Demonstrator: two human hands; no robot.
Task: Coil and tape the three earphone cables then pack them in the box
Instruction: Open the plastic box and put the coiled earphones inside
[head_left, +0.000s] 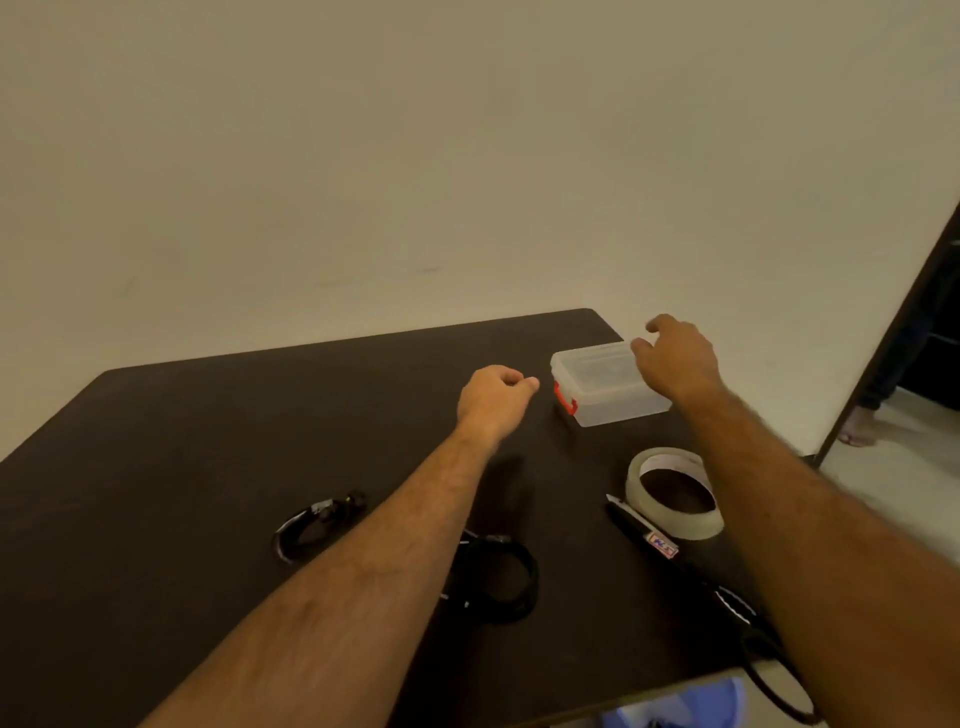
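Observation:
A clear plastic box (602, 387) with a red latch stands closed at the far right of the dark table (208, 441). My right hand (675, 358) hovers over its right end with fingers loosely curled, holding nothing. My left hand (493, 397) is curled just left of the box, above the table, holding nothing that I can see. One coiled black earphone cable (317, 525) lies left of my left forearm, a second coil (498, 577) lies right of it. A third black cable (753, 639) is partly hidden under my right forearm.
A roll of clear tape (672, 491) lies near the right edge, with black-handled scissors (644, 532) beside it. A plain wall backs the table. A person's bare foot (860, 428) shows on the floor at the right. Something blue (675, 701) sits below the table's front edge.

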